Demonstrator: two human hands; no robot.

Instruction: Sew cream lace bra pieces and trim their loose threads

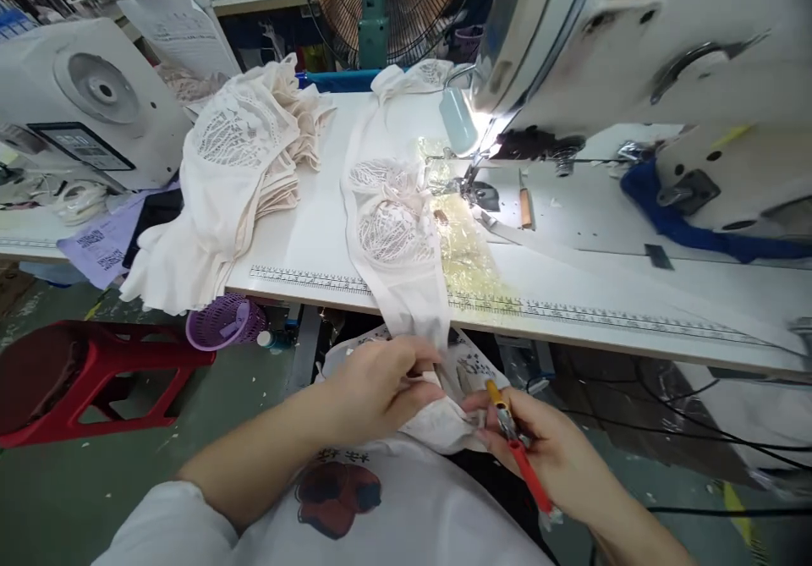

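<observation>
Pinching left hand [381, 390] nearly touches gripping right hand [551, 458]

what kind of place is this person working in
Likely a garment sewing workshop or factory. An industrial sewing machine stands on the table, a second machine sits at left, and a pile of cream lace garments lies between them. The left hand grips a lace garment; the right hand holds thread snips.

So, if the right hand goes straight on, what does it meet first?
Most likely the white cloth in the left hand, just ahead of the right hand and its snips; depth unclear.
</observation>
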